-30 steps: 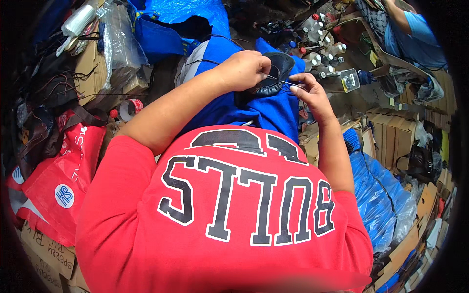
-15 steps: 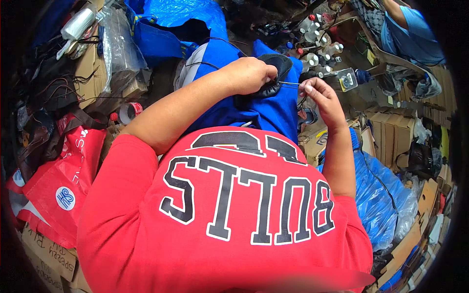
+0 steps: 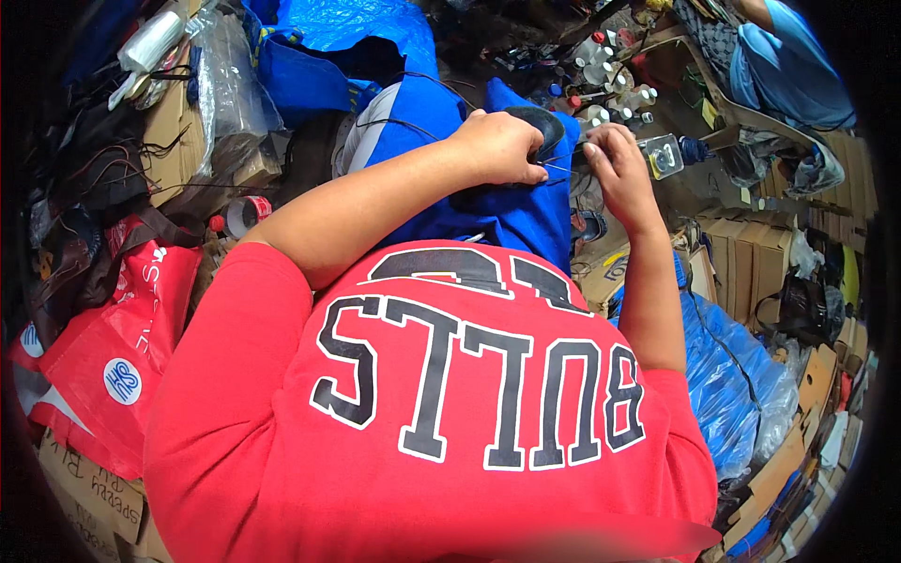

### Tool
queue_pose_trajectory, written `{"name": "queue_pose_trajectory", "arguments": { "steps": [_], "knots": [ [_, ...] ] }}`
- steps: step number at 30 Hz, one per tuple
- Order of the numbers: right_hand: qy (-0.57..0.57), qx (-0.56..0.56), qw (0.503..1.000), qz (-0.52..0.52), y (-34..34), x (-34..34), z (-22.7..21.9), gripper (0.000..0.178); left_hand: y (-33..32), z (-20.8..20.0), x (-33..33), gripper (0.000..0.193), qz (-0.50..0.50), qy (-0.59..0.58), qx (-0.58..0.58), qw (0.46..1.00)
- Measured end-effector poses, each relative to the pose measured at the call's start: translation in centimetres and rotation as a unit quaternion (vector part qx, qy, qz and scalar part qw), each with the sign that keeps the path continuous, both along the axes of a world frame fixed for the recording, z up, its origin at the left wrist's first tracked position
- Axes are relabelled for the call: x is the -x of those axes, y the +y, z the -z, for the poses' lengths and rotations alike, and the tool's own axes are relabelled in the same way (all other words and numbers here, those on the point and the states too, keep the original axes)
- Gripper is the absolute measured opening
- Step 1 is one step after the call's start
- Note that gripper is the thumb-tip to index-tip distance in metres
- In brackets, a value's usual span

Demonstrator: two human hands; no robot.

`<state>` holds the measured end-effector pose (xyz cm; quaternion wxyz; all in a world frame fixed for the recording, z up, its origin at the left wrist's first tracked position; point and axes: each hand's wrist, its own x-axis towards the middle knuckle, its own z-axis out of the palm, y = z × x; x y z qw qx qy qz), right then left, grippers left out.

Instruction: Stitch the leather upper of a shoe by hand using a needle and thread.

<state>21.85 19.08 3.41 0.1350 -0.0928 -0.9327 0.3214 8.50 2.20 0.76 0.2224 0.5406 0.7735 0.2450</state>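
A dark shoe with a grey-black inside rests on my lap, over blue cloth. My left hand is closed on its near side and covers much of it. Right of the shoe, my right hand is raised, thumb and fingers pinched on a dark thread that runs toward the shoe. A thin, shiny needle-like tool shows beside my left fingertips; its far end is hidden.
Several plastic bottles stand beyond my right hand, with a clear square bottle beside it. A blue plastic bag and cardboard lie at right. A red bag sits at left. Another person's blue garment shows far right.
My right hand has moved slightly up and away. My left hand has turned, its thumb now stretched toward the thin tool. The dark thread shows more clearly between the hands.
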Motion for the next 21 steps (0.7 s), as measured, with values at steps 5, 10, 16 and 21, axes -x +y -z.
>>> {"name": "queue_pose_trajectory", "arguments": {
  "steps": [5,10,16,21],
  "knots": [
    [-0.092,-0.090,0.989,0.074,1.3,-0.9,3.6,0.017,-0.2,0.1,-0.1,0.039,-0.008,0.014,-0.005,1.000],
    [-0.040,-0.062,0.997,-0.005,-1.0,-1.0,-0.8,0.013,-0.8,1.5,1.4,0.023,0.046,-0.050,-0.046,0.997],
    [-0.095,-0.303,0.941,-0.116,-3.1,0.3,-0.5,0.006,-1.1,0.6,1.8,0.014,0.090,0.010,-0.045,0.995],
    [-0.094,-0.274,0.946,-0.149,-2.0,0.5,0.8,0.005,-2.8,1.7,3.0,0.013,0.138,0.117,-0.109,0.977]
  ]
}}
